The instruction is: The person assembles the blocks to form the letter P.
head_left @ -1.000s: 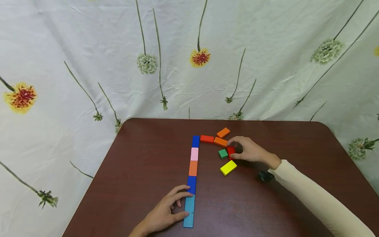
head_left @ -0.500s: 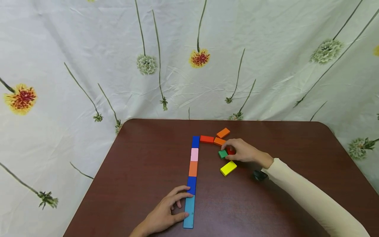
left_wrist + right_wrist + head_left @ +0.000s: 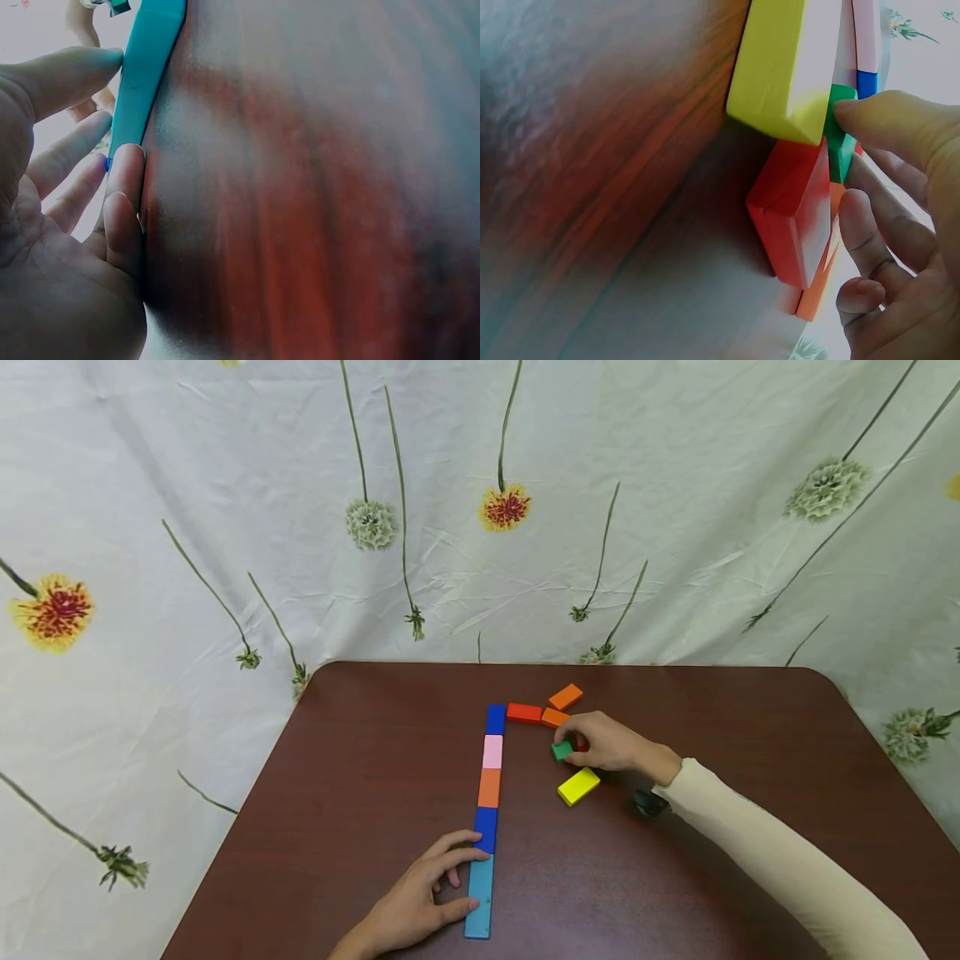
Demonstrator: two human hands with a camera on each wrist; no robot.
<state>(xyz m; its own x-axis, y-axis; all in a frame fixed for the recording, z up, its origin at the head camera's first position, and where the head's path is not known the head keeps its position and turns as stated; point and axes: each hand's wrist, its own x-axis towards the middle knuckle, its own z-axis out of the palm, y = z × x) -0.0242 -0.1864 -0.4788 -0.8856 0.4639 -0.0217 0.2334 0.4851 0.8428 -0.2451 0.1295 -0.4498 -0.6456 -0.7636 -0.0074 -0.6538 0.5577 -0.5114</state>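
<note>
My left hand point(image 3: 420, 893) rests beside a straight row of flat blocks, its fingertips touching the light blue block point(image 3: 478, 917) at the near end and the dark blue block point(image 3: 486, 828) beyond it. In the left wrist view the thumb lies against the light blue block's edge. My right hand point(image 3: 611, 743) pinches a small green block point(image 3: 561, 752) between thumb and fingers. A red block point(image 3: 791, 214), mostly hidden under that hand in the head view, lies close by. Just nearer to me is a yellow block point(image 3: 579, 786).
Farther along the row come an orange point(image 3: 489, 787), a pink point(image 3: 492, 752) and a dark blue block point(image 3: 496, 719). From its far end a red block point(image 3: 523, 712) and an orange block point(image 3: 554, 717) run right. Another orange block point(image 3: 566, 697) lies behind them on the brown table point(image 3: 337, 760).
My right hand has moved left from the red block to the green one and taken hold of it; the green block has shifted slightly. The left hand has stayed put.
</note>
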